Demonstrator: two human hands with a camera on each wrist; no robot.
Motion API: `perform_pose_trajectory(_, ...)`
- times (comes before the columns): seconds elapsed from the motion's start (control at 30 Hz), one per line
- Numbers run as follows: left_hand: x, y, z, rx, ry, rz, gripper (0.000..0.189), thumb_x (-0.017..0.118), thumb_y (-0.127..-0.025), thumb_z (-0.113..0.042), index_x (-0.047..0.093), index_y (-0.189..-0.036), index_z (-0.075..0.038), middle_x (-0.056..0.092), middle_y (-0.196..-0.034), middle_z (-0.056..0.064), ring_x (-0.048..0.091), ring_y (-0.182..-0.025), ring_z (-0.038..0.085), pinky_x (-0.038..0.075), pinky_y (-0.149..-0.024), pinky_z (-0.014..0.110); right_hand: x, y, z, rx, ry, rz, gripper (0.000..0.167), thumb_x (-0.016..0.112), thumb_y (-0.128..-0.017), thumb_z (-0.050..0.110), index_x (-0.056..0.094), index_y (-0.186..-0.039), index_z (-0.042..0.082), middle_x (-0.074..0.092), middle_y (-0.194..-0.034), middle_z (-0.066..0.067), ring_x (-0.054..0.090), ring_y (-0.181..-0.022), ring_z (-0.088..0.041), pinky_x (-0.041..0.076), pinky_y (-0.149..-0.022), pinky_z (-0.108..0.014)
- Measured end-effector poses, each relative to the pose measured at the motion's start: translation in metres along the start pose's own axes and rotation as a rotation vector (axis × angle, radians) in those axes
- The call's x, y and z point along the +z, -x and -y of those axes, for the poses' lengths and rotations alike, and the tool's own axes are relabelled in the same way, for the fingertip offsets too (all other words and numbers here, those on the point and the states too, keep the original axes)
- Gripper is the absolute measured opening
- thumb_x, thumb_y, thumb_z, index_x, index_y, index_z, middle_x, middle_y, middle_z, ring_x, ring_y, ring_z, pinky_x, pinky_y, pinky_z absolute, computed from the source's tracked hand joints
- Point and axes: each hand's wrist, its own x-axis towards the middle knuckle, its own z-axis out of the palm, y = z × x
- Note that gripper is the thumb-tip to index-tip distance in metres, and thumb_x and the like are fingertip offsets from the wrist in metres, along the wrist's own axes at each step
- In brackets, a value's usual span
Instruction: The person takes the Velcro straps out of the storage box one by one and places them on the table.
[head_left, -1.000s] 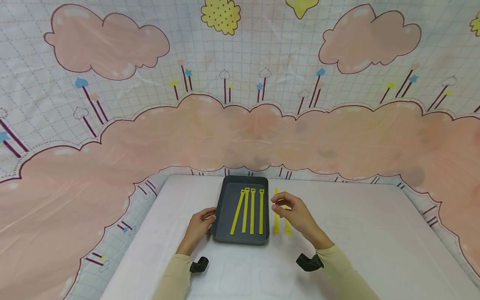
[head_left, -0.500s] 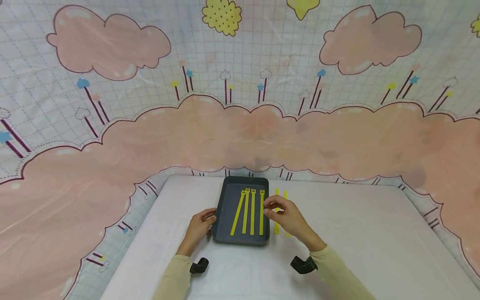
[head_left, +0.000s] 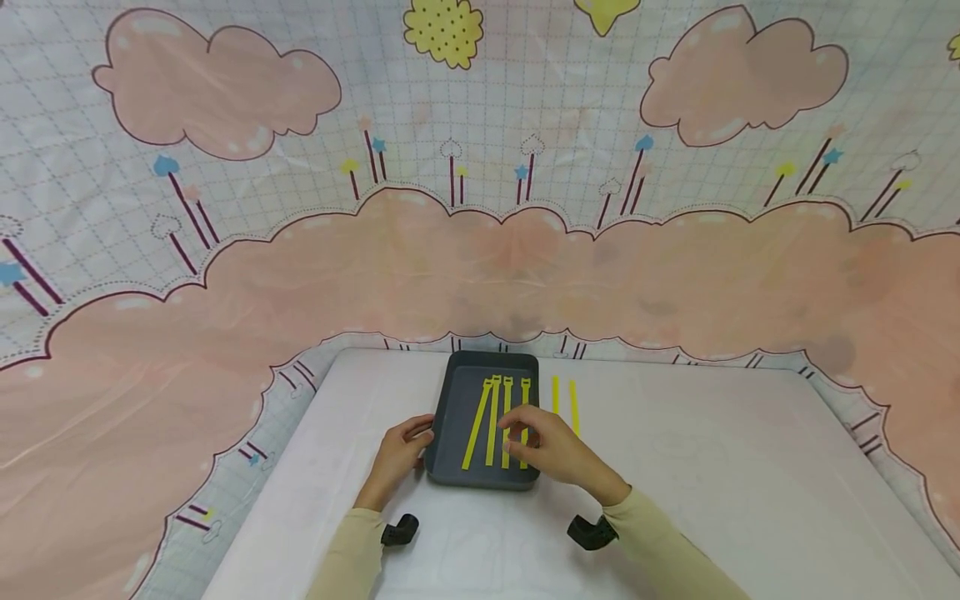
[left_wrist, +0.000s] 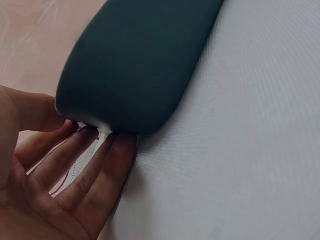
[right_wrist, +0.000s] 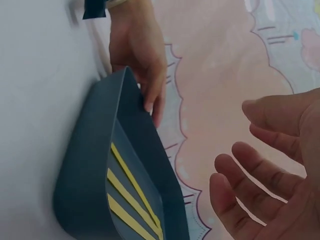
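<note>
A dark grey rectangular tray (head_left: pixel 453 421) lies on the table, holding several yellow cable ties (head_left: pixel 477 425) with slotted heads at the far end. Two more yellow ties, (head_left: pixel 556 395) partly covered by the right hand, lie just right of the tray. My left hand (head_left: pixel 401 450) touches the tray's left side; in the left wrist view its fingers (left_wrist: pixel 92 175) extend against the outer wall. Over the tray's right half hovers my right hand (head_left: pixel 551 446), fingers loosely bent, with nothing between them. In the right wrist view its fingertips stand apart from the tray.
The white table (head_left: pixel 720 467) extends to both sides of the tray. Behind it hangs a patterned cloth (head_left: pixel 637 275) with pink clouds. Black wrist devices (head_left: pixel 592 533) sit at both sleeve cuffs.
My right hand has moved left from above the loose ties to over the tray, uncovering the far ends of those ties. The left hand and the tray stay in place.
</note>
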Motion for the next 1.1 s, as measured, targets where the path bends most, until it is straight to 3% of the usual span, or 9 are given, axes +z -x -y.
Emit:
perform_pose_trajectory(0.13,0.000,0.001,-0.002,-0.002,-0.009,-0.009,0.037,0.059,-0.096,-0.012,0.061,-0.133,-0.008,0.063,-0.133,0.018,0.064,-0.115,0.027,0.054,-0.069,0.029,0.004,-0.003,0.002,-0.035,0.015,0.063,0.024,0.070,-0.091,0.016,0.063,-0.113,0.015,0.063,-0.113,-0.002,0.061,-0.098,-0.028,0.053,-0.074,-0.026)
perform_pose_trajectory(0.23,0.000,0.001,-0.003,0.000,-0.015,-0.014,0.036,0.059,-0.096,-0.011,0.061,-0.132,-0.007,0.063,-0.132,0.018,0.063,-0.116,0.028,0.053,-0.068,0.028,0.006,-0.005,0.003,-0.050,0.067,0.087,0.024,0.070,-0.091,0.016,0.063,-0.114,0.013,0.062,-0.115,-0.002,0.059,-0.099,-0.025,0.054,-0.075,-0.028)
perform_pose_trajectory(0.5,0.000,0.000,-0.003,0.006,-0.002,-0.004,0.037,0.059,-0.096,-0.010,0.061,-0.132,-0.005,0.063,-0.132,0.020,0.063,-0.118,0.031,0.054,-0.065,0.028,0.012,-0.014,0.005,-0.151,0.430,0.050,0.025,0.072,-0.090,0.016,0.064,-0.113,0.019,0.062,-0.117,0.003,0.064,-0.103,-0.015,0.054,-0.081,-0.027)
perform_pose_trajectory(0.67,0.000,0.001,-0.003,0.009,0.000,0.007,0.038,0.059,-0.096,-0.010,0.060,-0.133,-0.004,0.062,-0.133,0.021,0.062,-0.118,0.032,0.054,-0.066,0.029,0.017,-0.020,0.003,-0.225,0.595,0.039,0.028,0.075,-0.087,0.015,0.065,-0.113,0.020,0.063,-0.112,0.003,0.062,-0.096,-0.011,0.054,-0.077,-0.024)
perform_pose_trajectory(1.1,-0.001,-0.002,0.001,0.004,-0.005,0.004,0.037,0.059,-0.096,-0.010,0.061,-0.133,-0.006,0.063,-0.132,0.019,0.065,-0.114,0.028,0.053,-0.064,0.028,0.020,-0.040,0.000,-0.337,0.815,0.115,0.029,0.076,-0.087,0.021,0.065,-0.113,0.019,0.064,-0.110,0.002,0.062,-0.099,-0.014,0.054,-0.082,-0.028)
